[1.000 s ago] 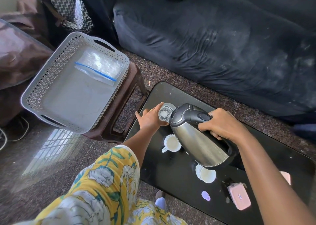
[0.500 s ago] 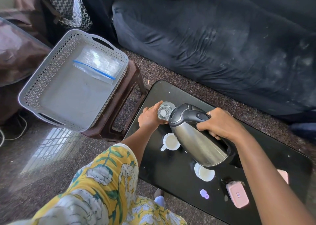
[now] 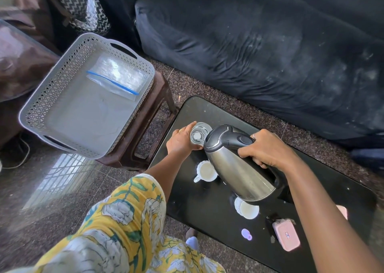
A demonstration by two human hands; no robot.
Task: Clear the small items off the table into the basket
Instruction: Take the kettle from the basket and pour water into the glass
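The left hand point(image 3: 180, 141) reaches forward, fingers curled closed in a grasp. The right hand point(image 3: 265, 149) is fisted, arm angled in from the right.

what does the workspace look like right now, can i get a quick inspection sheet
surface: black glossy table, a few specks
job's things: glass, two white cups, pink box, small purple item on table; grey basket on brown stool holds only a zip bag
clutter: steel kettle, tilted toward the glass
grippers: left hand grips the glass; right hand grips the kettle handle
cables: white cord on the floor, far left
surroundings: dark sofa, patterned bag
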